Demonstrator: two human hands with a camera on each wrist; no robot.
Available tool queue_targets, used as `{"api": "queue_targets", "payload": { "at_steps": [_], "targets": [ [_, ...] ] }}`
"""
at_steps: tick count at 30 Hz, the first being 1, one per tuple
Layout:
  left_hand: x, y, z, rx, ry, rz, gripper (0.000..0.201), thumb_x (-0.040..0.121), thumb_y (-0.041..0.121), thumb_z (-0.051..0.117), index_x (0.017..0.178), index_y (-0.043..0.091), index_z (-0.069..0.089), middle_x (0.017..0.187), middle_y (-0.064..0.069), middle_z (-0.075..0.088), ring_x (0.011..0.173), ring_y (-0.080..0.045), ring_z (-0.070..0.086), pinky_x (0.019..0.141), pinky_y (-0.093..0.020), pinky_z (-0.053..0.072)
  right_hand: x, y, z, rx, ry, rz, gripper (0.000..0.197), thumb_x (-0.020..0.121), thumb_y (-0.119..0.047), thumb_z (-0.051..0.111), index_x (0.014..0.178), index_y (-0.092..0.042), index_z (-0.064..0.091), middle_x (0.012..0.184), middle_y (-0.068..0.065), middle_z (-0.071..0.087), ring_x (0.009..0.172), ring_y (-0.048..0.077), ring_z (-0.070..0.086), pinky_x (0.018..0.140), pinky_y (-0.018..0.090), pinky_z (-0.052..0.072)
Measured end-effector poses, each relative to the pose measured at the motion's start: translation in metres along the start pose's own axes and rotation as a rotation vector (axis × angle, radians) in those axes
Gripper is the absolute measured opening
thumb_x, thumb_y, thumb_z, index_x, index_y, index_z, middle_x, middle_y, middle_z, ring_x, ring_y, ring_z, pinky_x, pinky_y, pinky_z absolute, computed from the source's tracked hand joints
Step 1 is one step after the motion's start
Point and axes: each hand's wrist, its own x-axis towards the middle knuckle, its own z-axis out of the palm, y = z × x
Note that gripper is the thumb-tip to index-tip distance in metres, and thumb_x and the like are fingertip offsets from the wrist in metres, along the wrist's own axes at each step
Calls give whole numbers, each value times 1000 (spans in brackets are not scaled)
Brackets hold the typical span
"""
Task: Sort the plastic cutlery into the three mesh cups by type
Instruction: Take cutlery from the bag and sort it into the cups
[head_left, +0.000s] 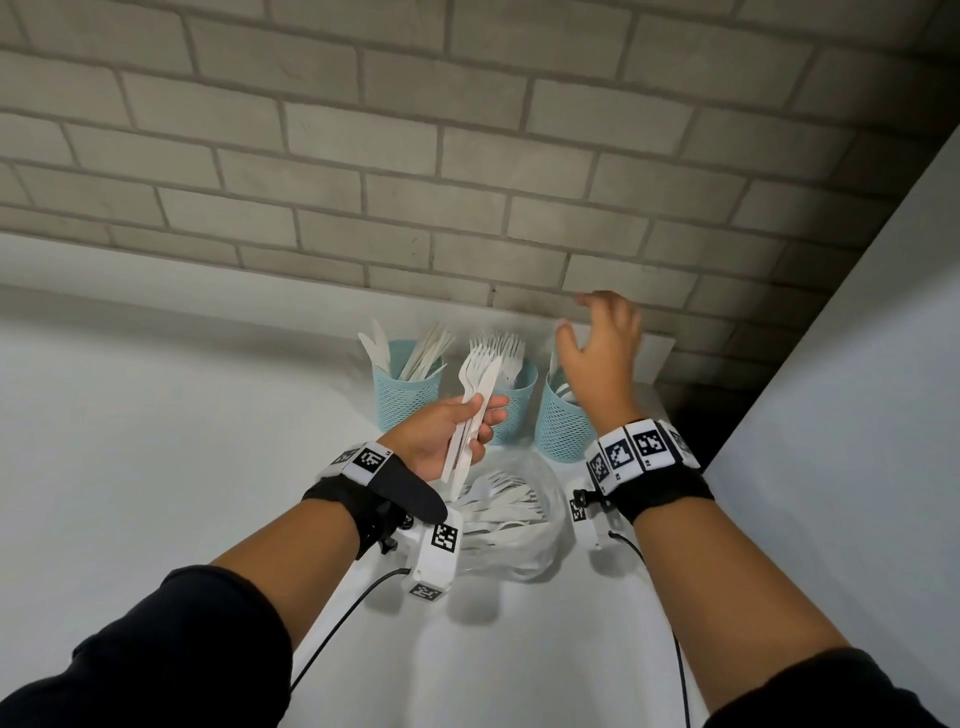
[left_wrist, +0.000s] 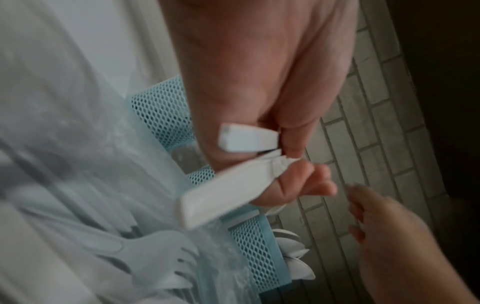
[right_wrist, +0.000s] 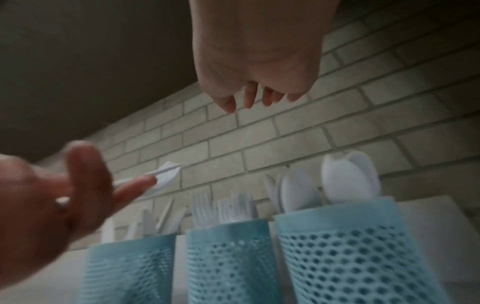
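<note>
Three teal mesh cups stand in a row by the brick wall: the left cup (head_left: 406, 399) holds knives, the middle cup (head_left: 514, 410) holds forks, the right cup (head_left: 563, 423) holds spoons (right_wrist: 348, 179). My left hand (head_left: 457, 434) grips a bundle of white cutlery (head_left: 475, 415), forks and a knife, in front of the middle cup; their handle ends (left_wrist: 221, 193) show in the left wrist view. My right hand (head_left: 602, 348) hovers above the right cup with its fingers (right_wrist: 249, 98) loose and nothing in them.
A clear plastic bag (head_left: 511, 525) with more white cutlery lies on the white counter (head_left: 156, 441) just in front of the cups, between my wrists. A white wall panel (head_left: 857, 389) closes off the right side. Cables run from both wrist cameras.
</note>
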Motion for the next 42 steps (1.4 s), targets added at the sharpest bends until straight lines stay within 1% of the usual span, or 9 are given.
{"api": "queue_targets", "payload": {
  "at_steps": [5, 8, 13, 16, 22, 30, 34, 39, 42],
  "targets": [
    [-4, 1, 0, 25, 16, 51, 25, 100, 25, 39, 107, 10, 58, 82, 2, 62, 52, -1, 53, 44, -12, 43, -16, -35, 3, 360, -568, 155, 49, 90, -31, 59, 133, -13, 44, 109, 1, 58, 98, 12, 54, 86, 26, 48],
    [-5, 0, -3, 1, 41, 89, 22, 98, 24, 44, 107, 10, 58, 79, 1, 68, 51, -3, 55, 47, -13, 47, -27, -40, 18, 444, -796, 244, 47, 89, -31, 62, 130, -11, 49, 111, 8, 68, 100, 20, 65, 97, 40, 49],
    [-11, 1, -15, 21, 98, 142, 25, 99, 30, 42, 111, 15, 59, 94, -4, 69, 56, -3, 62, 53, -13, 51, -26, -52, 35, 583, -759, 342, 7, 88, -12, 62, 95, -9, 63, 105, 15, 69, 83, 20, 67, 74, 29, 55],
    [-19, 7, -27, -7, 153, 149, 24, 99, 32, 40, 104, 19, 59, 83, 1, 74, 56, -4, 64, 50, -13, 52, -4, -58, 41, 584, -510, 424, 9, 89, -9, 61, 86, -14, 54, 100, 16, 68, 67, 11, 59, 52, 18, 44],
    [-30, 15, -55, 38, 292, 210, 29, 98, 36, 41, 114, 19, 57, 82, 2, 58, 44, 0, 44, 39, -9, 35, 26, -75, 46, 726, -69, 306, 27, 91, -5, 55, 106, -20, 38, 88, 2, 60, 82, 20, 63, 75, 33, 53],
    [-29, 16, -60, -33, 266, 202, 53, 97, 52, 25, 109, 13, 60, 66, 5, 37, 43, -2, 26, 36, -11, 21, -14, -81, 96, 239, -347, 7, 25, 102, -25, 32, 101, -11, 52, 76, 10, 58, 64, 24, 55, 57, 30, 41],
    [-32, 16, -58, -44, 198, 184, 52, 98, 51, 24, 107, 13, 59, 67, 4, 39, 40, -2, 28, 37, -12, 21, -29, -74, 106, -9, -550, -90, 31, 101, -28, 32, 100, -13, 59, 96, 18, 60, 95, 33, 52, 78, 38, 44],
    [-30, 16, -53, 10, 179, 209, 41, 100, 41, 31, 115, 12, 56, 70, 5, 45, 44, -1, 36, 39, -11, 29, -18, -79, 80, 265, -379, -22, 35, 98, -34, 41, 122, -14, 57, 115, 9, 59, 110, 23, 48, 90, 33, 38],
    [-27, 17, -40, 84, 174, 217, 36, 99, 37, 38, 115, 10, 57, 72, 4, 52, 47, -1, 44, 41, -10, 35, -15, -78, 62, 544, -541, 106, 48, 91, -40, 55, 133, -19, 46, 101, 3, 61, 93, 13, 57, 82, 25, 42]
  ]
}}
